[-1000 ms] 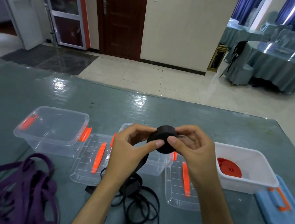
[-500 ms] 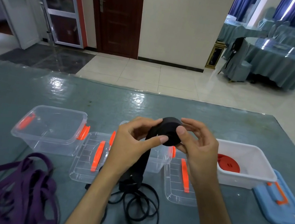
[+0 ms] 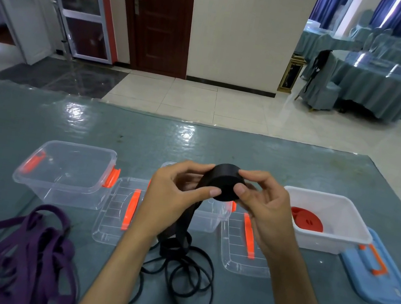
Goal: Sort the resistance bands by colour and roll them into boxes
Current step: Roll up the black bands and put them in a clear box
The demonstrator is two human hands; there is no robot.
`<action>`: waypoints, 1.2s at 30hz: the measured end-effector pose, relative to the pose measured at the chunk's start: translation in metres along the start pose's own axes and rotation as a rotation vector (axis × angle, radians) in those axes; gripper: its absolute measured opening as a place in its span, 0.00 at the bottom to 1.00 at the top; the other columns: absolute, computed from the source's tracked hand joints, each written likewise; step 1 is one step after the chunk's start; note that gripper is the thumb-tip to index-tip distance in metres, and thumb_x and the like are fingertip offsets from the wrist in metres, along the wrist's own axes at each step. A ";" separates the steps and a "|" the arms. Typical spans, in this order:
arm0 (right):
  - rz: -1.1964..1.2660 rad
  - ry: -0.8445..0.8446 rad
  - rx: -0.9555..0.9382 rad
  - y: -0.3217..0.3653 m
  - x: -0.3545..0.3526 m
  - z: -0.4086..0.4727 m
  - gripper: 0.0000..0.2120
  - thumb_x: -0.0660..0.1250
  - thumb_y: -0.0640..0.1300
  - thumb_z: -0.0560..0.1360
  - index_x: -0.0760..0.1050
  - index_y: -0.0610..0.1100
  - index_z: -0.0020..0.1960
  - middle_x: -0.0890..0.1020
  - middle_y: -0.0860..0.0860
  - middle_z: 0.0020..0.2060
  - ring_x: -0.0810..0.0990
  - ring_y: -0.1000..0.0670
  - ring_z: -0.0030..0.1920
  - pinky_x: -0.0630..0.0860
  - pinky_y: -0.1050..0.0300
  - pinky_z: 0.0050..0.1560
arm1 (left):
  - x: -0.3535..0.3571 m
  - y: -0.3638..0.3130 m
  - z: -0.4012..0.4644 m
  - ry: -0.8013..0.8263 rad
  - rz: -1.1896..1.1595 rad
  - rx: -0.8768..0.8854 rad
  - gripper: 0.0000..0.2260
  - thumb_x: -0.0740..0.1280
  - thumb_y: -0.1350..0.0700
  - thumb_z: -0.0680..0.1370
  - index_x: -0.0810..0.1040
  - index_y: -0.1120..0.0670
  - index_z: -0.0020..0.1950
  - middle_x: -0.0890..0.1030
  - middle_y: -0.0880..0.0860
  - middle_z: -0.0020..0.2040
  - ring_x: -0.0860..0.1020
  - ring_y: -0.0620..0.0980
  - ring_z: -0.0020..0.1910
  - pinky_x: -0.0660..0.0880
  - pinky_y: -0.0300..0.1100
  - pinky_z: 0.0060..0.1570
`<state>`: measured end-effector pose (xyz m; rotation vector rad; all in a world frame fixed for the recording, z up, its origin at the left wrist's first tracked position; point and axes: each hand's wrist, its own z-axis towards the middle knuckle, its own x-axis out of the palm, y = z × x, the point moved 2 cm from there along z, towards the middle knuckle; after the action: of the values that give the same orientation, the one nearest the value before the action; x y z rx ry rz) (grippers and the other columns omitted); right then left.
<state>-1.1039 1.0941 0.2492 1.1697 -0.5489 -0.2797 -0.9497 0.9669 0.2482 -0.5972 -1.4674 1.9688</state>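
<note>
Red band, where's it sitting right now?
In the head view, the rolled red band lies inside the white box at far right, beside the blue lid.

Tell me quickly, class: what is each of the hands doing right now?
Left hand: grips the black band roll.
Right hand: pinches the same roll.

Bright, evenly lit indoor view from a wide-angle head camera.

Soft daylight fills the room. White glare patches sit on the glossy table at its far side, and the tiled floor shines. Shadows are faint. Door frames and the table's edges bow outward toward the corners. The centre is sharp; edges are slightly soft.
</note>
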 end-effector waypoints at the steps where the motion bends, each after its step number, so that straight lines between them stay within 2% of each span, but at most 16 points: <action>1: 0.016 -0.004 0.020 -0.004 -0.001 -0.001 0.16 0.82 0.51 0.70 0.84 0.47 0.54 0.87 0.40 0.55 0.87 0.39 0.57 0.83 0.51 0.56 | -0.002 0.001 0.000 0.008 -0.011 -0.013 0.18 0.83 0.62 0.71 0.87 0.52 0.59 0.89 0.49 0.54 0.88 0.49 0.55 0.83 0.44 0.59; 6: -0.248 0.000 0.036 -0.011 -0.009 -0.001 0.17 0.85 0.51 0.66 0.79 0.50 0.46 0.88 0.44 0.51 0.87 0.44 0.55 0.83 0.52 0.56 | 0.000 0.003 -0.004 -0.011 0.080 0.051 0.16 0.83 0.58 0.71 0.87 0.45 0.55 0.89 0.45 0.52 0.87 0.47 0.54 0.82 0.38 0.57; 9: -0.204 -0.018 -0.036 -0.005 -0.005 0.001 0.19 0.84 0.53 0.67 0.80 0.50 0.52 0.87 0.44 0.51 0.87 0.42 0.54 0.84 0.52 0.54 | 0.006 0.008 -0.010 -0.103 -0.012 0.091 0.13 0.82 0.60 0.72 0.87 0.51 0.55 0.88 0.49 0.56 0.86 0.50 0.59 0.82 0.43 0.61; 12: -0.116 -0.044 -0.064 -0.010 0.004 0.000 0.19 0.82 0.50 0.70 0.81 0.48 0.56 0.87 0.44 0.54 0.87 0.41 0.57 0.85 0.49 0.54 | 0.006 0.010 -0.011 -0.104 -0.038 0.105 0.16 0.81 0.61 0.73 0.87 0.55 0.61 0.86 0.53 0.58 0.85 0.54 0.61 0.81 0.47 0.64; 15: 0.003 -0.041 0.024 -0.019 0.009 -0.003 0.17 0.83 0.49 0.70 0.80 0.45 0.51 0.86 0.42 0.56 0.86 0.39 0.59 0.84 0.50 0.55 | -0.002 0.008 -0.009 -0.121 -0.066 0.091 0.16 0.82 0.59 0.72 0.88 0.52 0.58 0.88 0.52 0.55 0.86 0.53 0.58 0.82 0.45 0.61; 19: -0.176 -0.012 0.008 -0.014 0.006 0.000 0.13 0.83 0.49 0.69 0.80 0.47 0.44 0.88 0.44 0.54 0.87 0.43 0.56 0.83 0.55 0.54 | -0.004 0.006 -0.009 -0.184 -0.103 0.096 0.13 0.83 0.58 0.72 0.88 0.48 0.54 0.89 0.51 0.53 0.87 0.52 0.56 0.82 0.42 0.59; 23: -0.249 -0.089 -0.096 -0.005 0.007 -0.001 0.12 0.81 0.44 0.71 0.83 0.50 0.53 0.88 0.46 0.51 0.88 0.44 0.53 0.86 0.51 0.52 | -0.005 0.011 -0.007 -0.130 -0.078 0.107 0.14 0.81 0.59 0.73 0.89 0.49 0.57 0.86 0.51 0.59 0.84 0.53 0.62 0.80 0.45 0.65; 27: -0.193 -0.091 -0.055 -0.007 0.009 -0.002 0.12 0.77 0.39 0.73 0.82 0.42 0.55 0.87 0.43 0.53 0.87 0.42 0.57 0.85 0.44 0.56 | -0.010 0.008 -0.004 -0.058 -0.051 0.104 0.18 0.82 0.57 0.72 0.88 0.46 0.60 0.86 0.52 0.57 0.85 0.54 0.60 0.80 0.45 0.64; 30: -0.219 -0.040 -0.032 -0.004 0.006 -0.002 0.12 0.77 0.39 0.72 0.79 0.36 0.52 0.86 0.45 0.56 0.86 0.44 0.59 0.84 0.49 0.57 | -0.011 0.005 -0.003 -0.085 -0.029 0.111 0.17 0.84 0.54 0.70 0.87 0.45 0.57 0.88 0.50 0.54 0.86 0.52 0.57 0.82 0.42 0.60; 33: -0.231 -0.040 -0.061 0.005 0.005 0.000 0.12 0.79 0.41 0.71 0.81 0.41 0.52 0.87 0.47 0.54 0.86 0.46 0.57 0.85 0.55 0.50 | -0.009 0.009 -0.004 -0.156 -0.084 0.093 0.14 0.84 0.55 0.70 0.87 0.47 0.53 0.89 0.51 0.51 0.88 0.52 0.54 0.83 0.42 0.58; 36: -0.175 -0.062 -0.090 0.003 0.007 0.000 0.15 0.79 0.40 0.72 0.83 0.49 0.57 0.86 0.46 0.55 0.86 0.43 0.57 0.86 0.52 0.48 | -0.004 0.012 -0.007 -0.169 -0.133 0.095 0.13 0.82 0.60 0.72 0.88 0.51 0.55 0.88 0.53 0.54 0.87 0.53 0.58 0.82 0.44 0.61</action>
<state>-1.0979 1.0916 0.2539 1.1263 -0.4835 -0.4871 -0.9446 0.9661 0.2344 -0.2904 -1.4628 2.0106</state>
